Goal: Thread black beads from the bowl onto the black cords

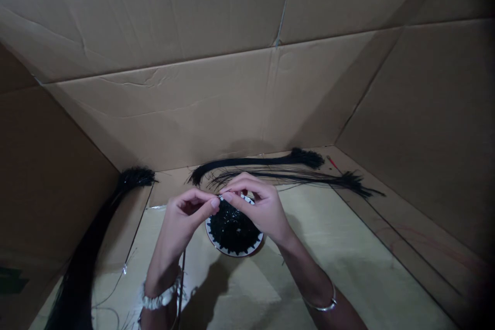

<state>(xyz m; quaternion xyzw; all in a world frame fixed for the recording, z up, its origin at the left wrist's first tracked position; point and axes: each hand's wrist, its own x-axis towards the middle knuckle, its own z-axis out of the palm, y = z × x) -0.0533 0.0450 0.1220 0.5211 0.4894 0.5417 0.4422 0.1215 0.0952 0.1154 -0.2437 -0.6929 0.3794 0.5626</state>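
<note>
Beads point(234, 233) in bowl point(236, 254), two strand bundles point(251, 162) behind, third bundle point(87, 247) left, wall point(216, 108) beyond

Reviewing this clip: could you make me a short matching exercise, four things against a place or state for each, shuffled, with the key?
Things
1. Left hand
2. Right hand
3. Dish with a white, dark-patterned rim
4. Thick black strand bundle

Places and states
A. Below the hands in view, filled with black pieces
B. Along the left cardboard wall
C. On the arm with a thin metal bangle
D. On the arm with a pale, chunky bracelet

Right pairs: 1-D, 2-C, 3-A, 4-B.
</note>
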